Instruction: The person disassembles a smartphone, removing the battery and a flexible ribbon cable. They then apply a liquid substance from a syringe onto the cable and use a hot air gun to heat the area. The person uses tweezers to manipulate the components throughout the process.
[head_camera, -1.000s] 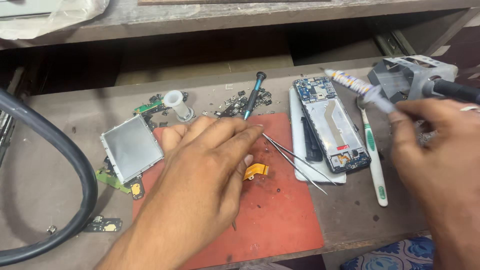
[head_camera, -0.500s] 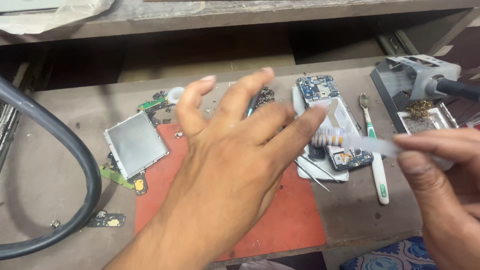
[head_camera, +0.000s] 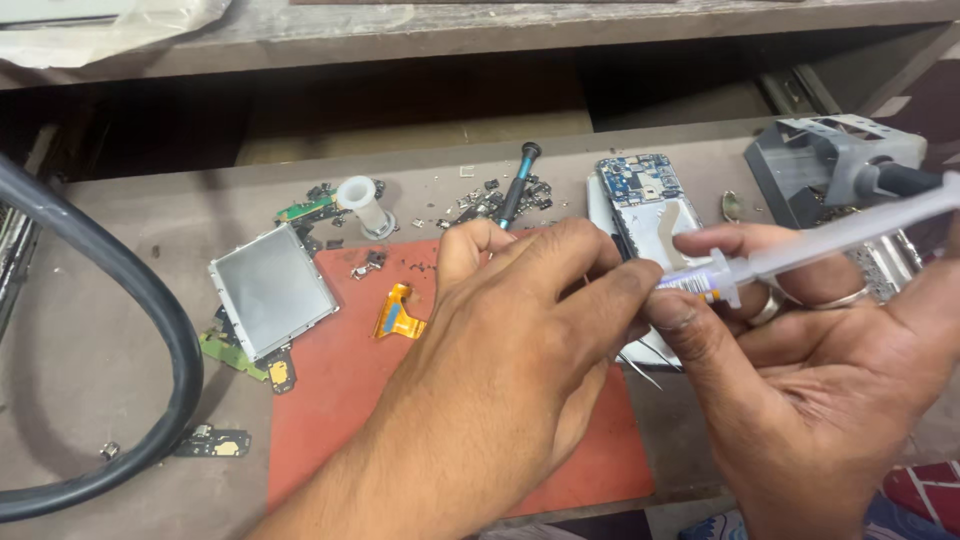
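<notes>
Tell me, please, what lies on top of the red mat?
On the red mat lie an orange ribbon cable and small dark bits. The left hand covers its right part.

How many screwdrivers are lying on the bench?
1. A single screwdriver with a dark handle lies at the back of the bench, just beyond the red mat and above the left hand. Others could be hidden under the hands.

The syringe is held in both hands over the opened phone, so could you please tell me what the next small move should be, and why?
Probably twist the cap off: the left hand pinches the tip of the syringe, the right hand grips its barrel, and the opened phone lies just beneath.
</notes>
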